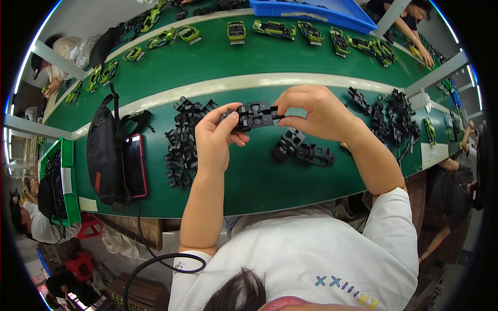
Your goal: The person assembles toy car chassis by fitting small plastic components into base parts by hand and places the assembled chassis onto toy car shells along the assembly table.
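Above the middle of the green table I hold a black plastic toy-car chassis [256,115] level between both hands. My left hand [220,129] is closed round its left end, thumb on top. At the other end, my right hand [306,111] pinches the chassis's narrow tip between thumb and fingers. Just below on the table lie two more black chassis parts, one tilted [288,144] and one flat [316,154]. Left of my left hand spreads a pile of small black plastic parts [181,140]. Farther right sits a heap of black chassis pieces [389,119].
A black bag [104,150] and a red-edged phone [135,166] lie at the left. Green-and-black toy cars [236,32] line the far belt, with a blue tray [316,11] behind. A green crate [72,181] stands far left. Other people work around.
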Demonstrator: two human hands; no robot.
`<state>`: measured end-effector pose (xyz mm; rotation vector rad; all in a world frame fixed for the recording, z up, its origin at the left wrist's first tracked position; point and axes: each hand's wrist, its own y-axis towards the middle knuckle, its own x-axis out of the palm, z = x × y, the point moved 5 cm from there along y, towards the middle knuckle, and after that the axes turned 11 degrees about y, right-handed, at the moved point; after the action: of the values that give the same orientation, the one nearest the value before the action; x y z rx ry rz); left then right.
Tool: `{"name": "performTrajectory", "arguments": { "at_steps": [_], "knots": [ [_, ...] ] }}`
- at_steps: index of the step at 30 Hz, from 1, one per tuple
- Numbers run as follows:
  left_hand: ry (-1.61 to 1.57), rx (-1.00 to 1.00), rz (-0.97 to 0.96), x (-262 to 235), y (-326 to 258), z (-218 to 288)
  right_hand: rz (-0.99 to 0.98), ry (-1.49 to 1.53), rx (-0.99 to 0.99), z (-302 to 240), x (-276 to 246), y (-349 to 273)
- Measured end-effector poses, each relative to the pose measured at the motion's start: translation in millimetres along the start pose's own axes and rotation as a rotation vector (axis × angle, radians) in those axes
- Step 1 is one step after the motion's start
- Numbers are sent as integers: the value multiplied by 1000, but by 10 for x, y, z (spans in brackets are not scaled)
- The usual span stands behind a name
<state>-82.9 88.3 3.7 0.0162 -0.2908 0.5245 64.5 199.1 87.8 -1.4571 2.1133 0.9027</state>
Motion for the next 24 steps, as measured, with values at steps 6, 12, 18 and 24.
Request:
{"name": "performTrajectory", "arguments": {
  "at_steps": [6,12,18,24],
  "knots": [
    [60,213,288,-199,-58,263,236,-10,113,390,-338,785],
    [44,222,171,-47,-79,169,489,-362,253,1619,-545,2362],
    [62,113,79,-44,-101,137,558,-580,485,2436,-373,3416],
    [2,51,35,-97,-137,146,560,-553,520,2546,-277,3660]
  ]
}}
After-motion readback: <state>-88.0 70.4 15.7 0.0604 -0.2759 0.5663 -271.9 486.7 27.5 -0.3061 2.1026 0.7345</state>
